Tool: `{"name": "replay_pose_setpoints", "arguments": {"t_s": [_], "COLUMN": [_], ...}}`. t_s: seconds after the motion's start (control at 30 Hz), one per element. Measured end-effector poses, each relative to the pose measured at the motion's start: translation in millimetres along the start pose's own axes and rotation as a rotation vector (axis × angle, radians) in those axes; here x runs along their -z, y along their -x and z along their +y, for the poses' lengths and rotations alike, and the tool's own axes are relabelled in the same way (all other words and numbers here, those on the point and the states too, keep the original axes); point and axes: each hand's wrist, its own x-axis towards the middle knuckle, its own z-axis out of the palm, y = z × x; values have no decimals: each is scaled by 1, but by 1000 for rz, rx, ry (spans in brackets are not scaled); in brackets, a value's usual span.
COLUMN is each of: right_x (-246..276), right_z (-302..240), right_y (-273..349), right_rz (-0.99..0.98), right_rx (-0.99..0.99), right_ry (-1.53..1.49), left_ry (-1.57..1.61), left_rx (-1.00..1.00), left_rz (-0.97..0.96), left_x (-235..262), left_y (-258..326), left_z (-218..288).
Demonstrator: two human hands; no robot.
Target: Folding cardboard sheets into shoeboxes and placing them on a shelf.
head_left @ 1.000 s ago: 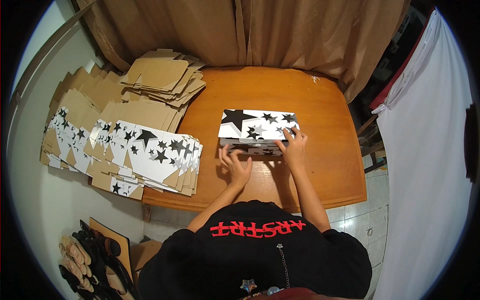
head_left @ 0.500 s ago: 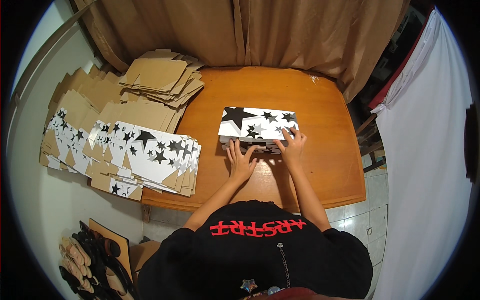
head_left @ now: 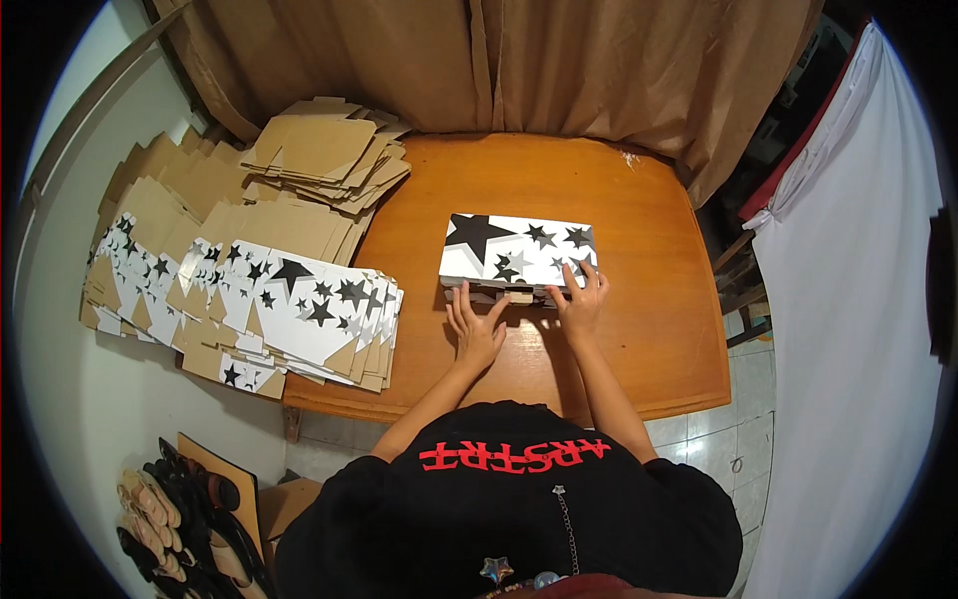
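A cardboard box [head_left: 544, 247], white with black and grey stars, stands on the table with its lid down. A small brown tab [head_left: 518, 298] sticks out at the middle of its front. My left hand [head_left: 477, 331] holds the box at the front left, fingers spread against the front edge and thumb at the tab. My right hand [head_left: 582, 301] grips the front right corner, bent fingers on the lid and thumb at the front edge. Both palms face the box; the slot by the tab is too small to make out.
Several flat cardboard blanks with star print [head_left: 299, 299] lie piled on the table's left side. Plain brown blanks [head_left: 309, 150] are stacked behind them. The wooden table [head_left: 649, 329] meets a brown curtain [head_left: 619, 70] at the back. Shoes [head_left: 190, 519] are at the lower left.
The lid has come down slightly at the front, and the brown tab now shows outside the front edge. My right hand has shifted a little nearer to me; the left stays close to its place.
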Motion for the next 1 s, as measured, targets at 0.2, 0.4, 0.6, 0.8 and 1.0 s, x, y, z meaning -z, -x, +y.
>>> {"name": "replay_pose_setpoints", "arguments": {"t_s": [0.2, 0.4, 0.6, 0.8, 1.0], "right_x": [-2, -3, -3, -2, 2], "right_z": [3, 0, -1, -1, 9], "right_y": [1, 2, 3, 5, 7], "right_rz": [11, 16, 13, 7, -32], "right_rx": [-17, -30, -31, -14, 61], "right_ry": [-31, -54, -59, -50, -54], "left_ry": [41, 230, 392, 511, 249], "left_rx": [78, 220, 236, 240, 118], "left_rz": [314, 105, 277, 314, 346], "left_x": [11, 19, 7, 7, 19], "left_y": [-35, -56, -55, -51, -46], "left_z": [-14, -30, -32, -30, -16]}}
